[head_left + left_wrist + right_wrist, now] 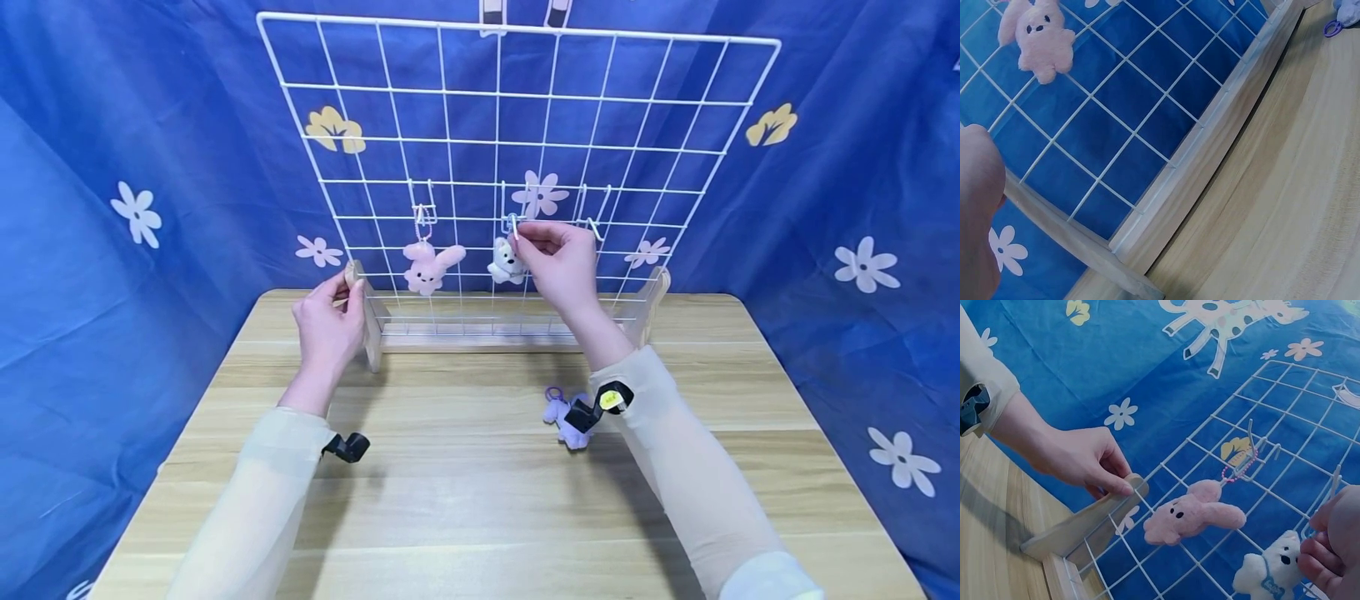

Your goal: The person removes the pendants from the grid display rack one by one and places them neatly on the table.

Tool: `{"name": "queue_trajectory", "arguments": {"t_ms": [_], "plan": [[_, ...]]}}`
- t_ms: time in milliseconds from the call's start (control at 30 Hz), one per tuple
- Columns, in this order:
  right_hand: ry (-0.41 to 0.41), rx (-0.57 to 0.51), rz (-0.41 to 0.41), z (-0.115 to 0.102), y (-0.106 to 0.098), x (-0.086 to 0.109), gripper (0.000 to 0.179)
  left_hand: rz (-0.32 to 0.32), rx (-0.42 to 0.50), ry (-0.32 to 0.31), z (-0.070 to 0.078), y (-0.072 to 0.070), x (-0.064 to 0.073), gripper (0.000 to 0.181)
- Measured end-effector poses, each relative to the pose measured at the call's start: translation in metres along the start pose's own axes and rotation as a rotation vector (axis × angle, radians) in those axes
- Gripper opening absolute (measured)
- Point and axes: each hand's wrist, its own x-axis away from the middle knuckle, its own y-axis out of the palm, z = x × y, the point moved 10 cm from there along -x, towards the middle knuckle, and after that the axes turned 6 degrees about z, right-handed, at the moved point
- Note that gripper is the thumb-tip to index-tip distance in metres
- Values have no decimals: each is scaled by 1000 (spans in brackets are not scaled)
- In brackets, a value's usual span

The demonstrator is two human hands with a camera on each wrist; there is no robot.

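Observation:
My left hand [330, 317] grips the top of the wooden side support [371, 325] of a white wire grid rack [517, 150]. At the middle hook, my right hand [558, 260] pinches the upper part of a white plush dog keychain [506, 262], whose blue ring [512, 222] overlaps the hook. The dog has a blue bow, visible in the right wrist view, and the fingers partly cover its side. To its left, a pink plush bunny keychain [426, 268] hangs by a beaded chain from another hook [422, 212].
A purple plush keychain [558, 412] with a purple ring lies on the wooden table [450, 500], partly behind the right wrist's camera. Another hook [594, 228] is on the grid right of my right hand. A blue patterned cloth [150, 100] hangs behind the rack.

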Motion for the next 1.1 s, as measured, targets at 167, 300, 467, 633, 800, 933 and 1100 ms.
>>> {"name": "queue_trajectory", "arguments": {"t_ms": [167,300,467,633,800,933,1100], "plan": [[-10,49,36,-4,-1,0,16,-7,13,-8,0,0,0,24],[-9,64,47,-5,-1,-1,18,-8,15,-10,0,1,0,25],[10,65,56,-3,2,-3,21,-8,22,-18,0,1,0,24],[8,103,105,-1,2,-3,22,-13,9,-20,-1,1,0,25],[-32,116,165,-3,-1,-2,20,-20,2,-17,0,2,-1,26],[-55,129,175,-5,0,-2,18,-19,1,-20,-1,1,0,26],[-46,153,188,-4,2,-3,14,-21,11,-25,-2,0,0,26]]}}
